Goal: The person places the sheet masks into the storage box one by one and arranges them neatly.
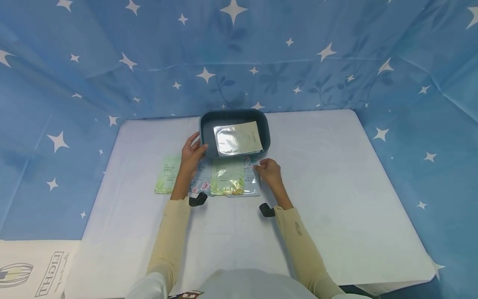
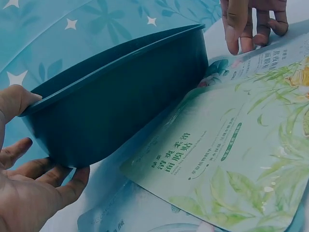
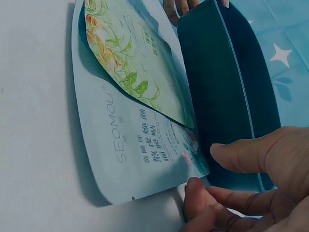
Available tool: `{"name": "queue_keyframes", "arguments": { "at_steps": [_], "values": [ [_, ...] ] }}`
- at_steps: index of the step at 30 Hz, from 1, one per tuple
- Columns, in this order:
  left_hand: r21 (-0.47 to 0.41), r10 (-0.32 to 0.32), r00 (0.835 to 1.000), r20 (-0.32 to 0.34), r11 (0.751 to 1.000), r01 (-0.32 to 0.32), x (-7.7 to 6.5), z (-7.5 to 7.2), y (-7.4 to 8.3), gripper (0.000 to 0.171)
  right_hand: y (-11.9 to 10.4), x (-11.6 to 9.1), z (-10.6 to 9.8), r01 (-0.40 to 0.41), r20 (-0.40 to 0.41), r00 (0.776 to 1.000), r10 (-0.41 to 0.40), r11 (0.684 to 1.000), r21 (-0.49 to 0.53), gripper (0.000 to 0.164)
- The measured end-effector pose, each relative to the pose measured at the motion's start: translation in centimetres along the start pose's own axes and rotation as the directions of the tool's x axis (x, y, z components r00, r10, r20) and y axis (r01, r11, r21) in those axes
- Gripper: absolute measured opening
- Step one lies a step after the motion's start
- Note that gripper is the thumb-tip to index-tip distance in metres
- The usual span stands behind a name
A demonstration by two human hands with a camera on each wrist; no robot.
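Head view: a dark tray [image 1: 239, 117] sits at the far side of the white counter [image 1: 336, 187], with 1 silver packet [image 1: 238, 138] lying in it; whether more lie beneath cannot be told. At least 4 packets lie on the counter on the near side of the tray. From left to right they are the left green packet [image 1: 168, 174], the left blue packet [image 1: 202, 178], the middle green packet [image 1: 227, 176] and the right blue packet [image 1: 252, 178]. The middle green packet overlaps the right blue packet.

Left hand [image 1: 192, 154]: grips the tray's near left corner, thumb over the rim, fingers beneath at the lower corner. Right hand [image 1: 271, 171]: thumb and fingers apart, nothing seen held, near the tray's near right corner and the outer corner of the right blue packet. Contact with either cannot be confirmed.

Assessment: the step in hand appears to be steadying the tray beside the packets while the right hand readies itself. The next move would call for a definite hold on the right: on the rim, matched to the left side, if the tray is moved; under the thin edge, if a packet is lifted. Overlapping packets could drag together.
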State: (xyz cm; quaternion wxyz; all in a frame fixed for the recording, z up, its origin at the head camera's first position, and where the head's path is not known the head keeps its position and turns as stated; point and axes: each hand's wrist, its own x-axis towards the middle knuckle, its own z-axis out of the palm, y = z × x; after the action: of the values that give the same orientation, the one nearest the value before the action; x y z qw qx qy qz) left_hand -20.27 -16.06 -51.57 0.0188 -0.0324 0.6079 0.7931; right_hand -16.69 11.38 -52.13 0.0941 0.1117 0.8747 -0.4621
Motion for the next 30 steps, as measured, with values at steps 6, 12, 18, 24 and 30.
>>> {"name": "queue_keyframes", "arguments": {
  "at_steps": [6, 12, 18, 24, 30],
  "values": [
    [-0.005, 0.009, 1.000, 0.017, 1.000, -0.009, 0.30, 0.47, -0.39, 0.061, -0.37, -0.05, 0.15, -0.024, -0.014, 1.000, 0.023, 0.995, -0.101, 0.042],
    [-0.056, 0.008, 1.000, 0.027, 0.998, -0.006, 0.77, 0.83, -0.68, 0.060, -0.52, -0.08, 0.26, -0.067, -0.026, 0.998, 0.064, 0.987, -0.144, 0.037],
    [-0.043, 0.002, 0.999, 0.046, 0.999, 0.000, 0.95, 0.85, -0.69, 0.062, -0.38, 0.06, 0.49, -0.078, -0.062, 0.996, 0.068, 0.982, -0.174, 0.027],
    [-0.026, -0.030, 0.999, 0.032, 0.999, 0.031, 0.68, 0.80, -0.62, 0.061, -0.38, 0.22, 0.44, -0.097, -0.040, 0.995, 0.091, 0.979, -0.182, 0.023],
    [-0.004, -0.031, 0.999, 0.030, 1.000, 0.031, 0.42, 0.66, -0.63, 0.061, -0.36, -0.08, 0.22, -0.080, -0.008, 0.997, 0.079, 0.995, -0.064, 0.024]
  ]
}}
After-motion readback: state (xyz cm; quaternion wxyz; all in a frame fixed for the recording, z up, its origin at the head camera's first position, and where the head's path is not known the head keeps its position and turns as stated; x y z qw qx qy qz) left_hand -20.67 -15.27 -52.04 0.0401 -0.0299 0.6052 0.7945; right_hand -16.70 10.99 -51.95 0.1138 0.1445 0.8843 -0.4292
